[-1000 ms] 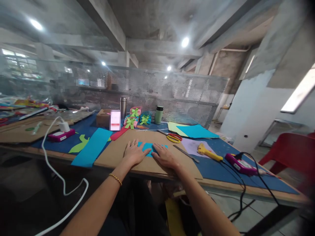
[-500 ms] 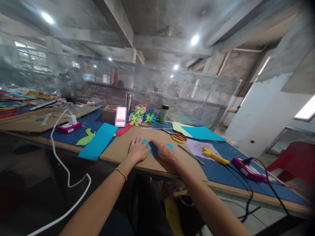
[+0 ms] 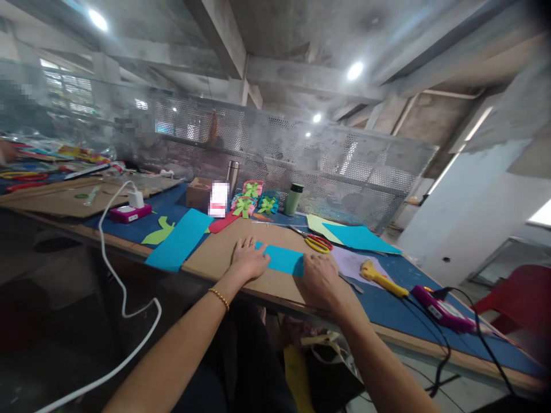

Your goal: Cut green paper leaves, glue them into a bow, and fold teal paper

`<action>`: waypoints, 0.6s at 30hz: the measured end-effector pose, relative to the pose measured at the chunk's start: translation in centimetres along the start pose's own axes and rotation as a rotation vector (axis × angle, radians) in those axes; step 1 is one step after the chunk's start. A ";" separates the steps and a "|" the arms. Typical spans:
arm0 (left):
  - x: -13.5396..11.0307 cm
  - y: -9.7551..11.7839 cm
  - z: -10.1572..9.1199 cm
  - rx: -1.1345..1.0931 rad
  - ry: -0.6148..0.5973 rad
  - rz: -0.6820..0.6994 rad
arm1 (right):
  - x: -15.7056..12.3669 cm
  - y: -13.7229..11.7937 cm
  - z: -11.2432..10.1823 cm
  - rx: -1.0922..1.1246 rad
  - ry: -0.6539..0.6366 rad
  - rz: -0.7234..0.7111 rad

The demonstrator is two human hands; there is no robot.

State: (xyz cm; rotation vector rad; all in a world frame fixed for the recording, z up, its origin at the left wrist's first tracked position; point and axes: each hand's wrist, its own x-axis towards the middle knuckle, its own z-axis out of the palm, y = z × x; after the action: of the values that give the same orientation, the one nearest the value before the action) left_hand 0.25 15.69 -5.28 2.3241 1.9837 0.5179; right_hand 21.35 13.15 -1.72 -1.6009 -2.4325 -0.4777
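Note:
A blue paper strip (image 3: 284,260) lies on a brown cardboard sheet (image 3: 215,252) in front of me. My left hand (image 3: 252,259) rests palm down at its left end, fingers stretched out over the paper and cardboard. At the strip's right end, my right hand (image 3: 319,275) is closed, with curled fingers on the paper; the fingertips are partly hidden. Just right of that hand are red-and-yellow-handled scissors (image 3: 317,242) and a metal blade-like tool (image 3: 353,282), partly covered by the hand.
A yellow glue gun (image 3: 381,278) lies on purple paper at right, near a magenta power strip (image 3: 443,310). A larger blue paper (image 3: 181,240) lies at left. Behind stand a green bottle (image 3: 293,199), small bow-topped baskets (image 3: 244,205) and a cardboard box (image 3: 198,193). A white cable (image 3: 124,292) hangs off the edge.
My right hand has slid right along the blue paper strip, away from my left hand, and more of the strip shows between them. The view has shifted slightly.

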 end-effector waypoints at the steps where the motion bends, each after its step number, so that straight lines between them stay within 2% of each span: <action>1: 0.0 0.0 0.0 -0.001 -0.001 0.001 | 0.7 -0.2 -0.2 0.000 0.009 -0.017; 5: 0.0 0.0 0.0 0.004 -0.011 -0.001 | 4.1 -2.0 0.6 0.061 -0.020 -0.172; 8: 0.1 -0.1 -0.1 0.014 -0.025 -0.006 | 5.4 -3.1 2.0 0.122 -0.074 -0.237; 12: 0.3 -0.2 0.0 0.030 -0.039 -0.010 | 4.1 -2.3 2.6 0.165 -0.082 -0.216; 18: 0.2 -0.1 -0.1 0.027 -0.048 -0.015 | -0.1 0.3 0.1 0.104 -0.065 -0.101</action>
State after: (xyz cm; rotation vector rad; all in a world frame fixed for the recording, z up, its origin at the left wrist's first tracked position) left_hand 0.14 15.88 -5.13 2.3120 1.9978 0.4336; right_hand 21.65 13.24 -1.78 -1.4800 -2.5505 -0.3139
